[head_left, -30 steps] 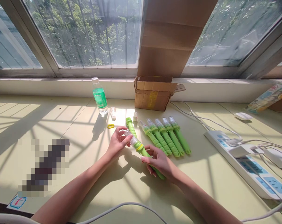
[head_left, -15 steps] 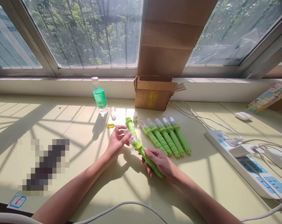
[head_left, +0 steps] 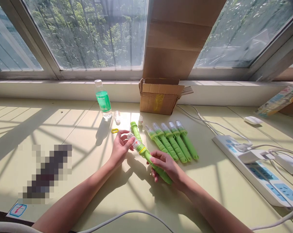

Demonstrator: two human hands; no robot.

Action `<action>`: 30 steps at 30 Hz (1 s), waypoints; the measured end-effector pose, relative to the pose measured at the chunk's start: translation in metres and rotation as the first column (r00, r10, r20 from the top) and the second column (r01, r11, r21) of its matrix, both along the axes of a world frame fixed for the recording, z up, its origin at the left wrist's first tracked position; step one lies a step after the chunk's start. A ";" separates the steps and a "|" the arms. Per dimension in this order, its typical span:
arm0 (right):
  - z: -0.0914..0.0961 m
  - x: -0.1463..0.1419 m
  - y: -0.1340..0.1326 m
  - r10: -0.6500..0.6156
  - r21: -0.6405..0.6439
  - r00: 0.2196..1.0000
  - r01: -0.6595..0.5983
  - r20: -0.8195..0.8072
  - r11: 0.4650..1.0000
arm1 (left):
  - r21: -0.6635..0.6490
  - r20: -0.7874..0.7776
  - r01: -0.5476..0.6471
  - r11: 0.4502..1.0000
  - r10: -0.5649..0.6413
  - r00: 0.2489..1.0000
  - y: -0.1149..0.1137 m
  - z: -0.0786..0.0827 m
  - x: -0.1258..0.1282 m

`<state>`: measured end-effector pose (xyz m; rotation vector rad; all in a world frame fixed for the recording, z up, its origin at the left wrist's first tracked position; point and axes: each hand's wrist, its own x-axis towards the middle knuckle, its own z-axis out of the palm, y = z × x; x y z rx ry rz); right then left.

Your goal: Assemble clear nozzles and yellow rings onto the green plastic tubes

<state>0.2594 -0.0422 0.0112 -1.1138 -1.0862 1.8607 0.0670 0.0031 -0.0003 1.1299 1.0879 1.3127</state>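
My right hand (head_left: 167, 166) is wrapped round the handle of a green tool (head_left: 147, 156) with a clear cap at its far end. My left hand (head_left: 119, 147) pinches that clear cap (head_left: 131, 138) with its fingertips. Just behind it lies another green handle without a cap (head_left: 136, 130). To the right, several finished green tools with clear caps (head_left: 173, 140) lie side by side in a row on the pale yellow table (head_left: 63, 129).
A green-labelled water bottle (head_left: 103, 100), a loose clear cap (head_left: 117, 116), a small white piece (head_left: 140, 120) and a yellow ring (head_left: 115, 130) lie behind my hands. An open cardboard box (head_left: 159, 96) stands at the sill. Power strips (head_left: 255, 170) and cables fill the right side.
Both hands and the held tool have shifted slightly up and left; my right hand has closed more fully round the handle.
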 end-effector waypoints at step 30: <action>-0.012 0.002 0.002 -0.012 0.160 0.987 -0.014 0.160 0.987 | 0.062 -0.019 -0.066 0.996 0.067 0.998 0.001 -0.002 0.000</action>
